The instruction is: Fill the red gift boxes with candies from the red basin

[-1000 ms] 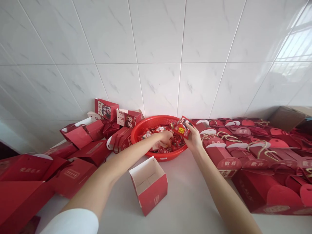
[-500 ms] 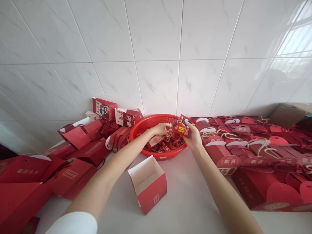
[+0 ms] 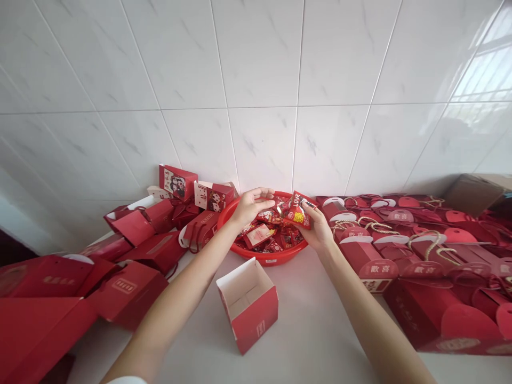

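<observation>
My right hand (image 3: 319,228) holds red candy packets (image 3: 298,209), one marked LOVE, over the right side of a red plastic basket (image 3: 276,258). Over the basket's left part, my left hand (image 3: 253,207) has its fingers apart with nothing between them. Small red wrapped sweets and a pale-labelled packet (image 3: 259,235) lie in the basket. In front of it, an open-topped red box (image 3: 256,320) with a white inside stands on the table, and no contents show in it.
Red boxes (image 3: 136,288) lie in a loose pile on the left. Rows of closed red boxes with rope handles (image 3: 366,256) fill the right. A cardboard box (image 3: 476,192) sits at the back right, and a tiled wall (image 3: 264,144) rises behind.
My left hand has lifted slightly off the sweets and its fingers have spread. My right hand still holds the packets. The view has shifted a little.
</observation>
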Demonstrator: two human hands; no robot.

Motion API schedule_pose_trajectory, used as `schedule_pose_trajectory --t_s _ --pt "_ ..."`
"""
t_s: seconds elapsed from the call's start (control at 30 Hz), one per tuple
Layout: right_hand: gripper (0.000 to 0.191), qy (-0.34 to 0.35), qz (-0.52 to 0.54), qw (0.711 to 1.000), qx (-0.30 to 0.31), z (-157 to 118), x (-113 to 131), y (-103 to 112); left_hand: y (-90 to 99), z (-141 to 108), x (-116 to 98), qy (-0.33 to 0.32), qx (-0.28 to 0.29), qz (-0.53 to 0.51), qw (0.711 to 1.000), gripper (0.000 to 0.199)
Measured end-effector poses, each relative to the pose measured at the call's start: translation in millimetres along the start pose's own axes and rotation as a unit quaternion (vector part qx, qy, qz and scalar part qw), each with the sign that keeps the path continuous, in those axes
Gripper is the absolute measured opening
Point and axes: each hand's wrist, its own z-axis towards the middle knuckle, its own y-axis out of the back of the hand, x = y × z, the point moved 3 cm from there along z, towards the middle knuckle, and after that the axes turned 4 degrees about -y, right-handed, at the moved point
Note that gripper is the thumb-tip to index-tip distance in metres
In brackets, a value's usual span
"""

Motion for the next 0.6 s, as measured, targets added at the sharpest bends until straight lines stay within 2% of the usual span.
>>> schedule_pose_trajectory --t_s 0.1,0.17,0.27,0.33,0.4,0.5,0.6 --pt "0.028 -0.003 -0.028 0.999 0.027 -13.5 4.5 -19.1 7.5 -27.6 -21.8 -0.047 -0.032 0.048 0.997 0.044" --pt "0.029 0.017 -0.049 0.998 0.045 -25.7 10.5 -32.0 13.6 -46.8 -38.8 -0.056 -0.025 0.082 0.995 0.045" --pt "0.033 0.033 -0.094 0.991 0.094 -47.0 20.2 -49.3 27.0 -73.4 -64.6 -0.031 0.036 0.142 0.989 0.044" --pt "0.034 0.017 -0.146 0.979 0.141 -61.4 24.1 -59.2 38.1 -88.8 -79.8 -0.014 0.089 0.217 0.972 0.038" --pt "0.034 -0.014 -0.219 0.955 0.2 -74.9 24.1 -68.5 47.9 -102.3 -91.8 -0.004 0.139 0.299 0.944 0.035" --pt "0.03 -0.055 -0.333 0.895 0.29 -91.7 17.5 -81.1 54.1 -120.1 -100.6 0.02 0.224 0.385 0.895 0.035" --pt "0.027 -0.039 -0.407 0.854 0.322 -99.9 11.1 -89.1 50.4 -134.6 -99.4 0.05 0.313 0.402 0.859 0.034"
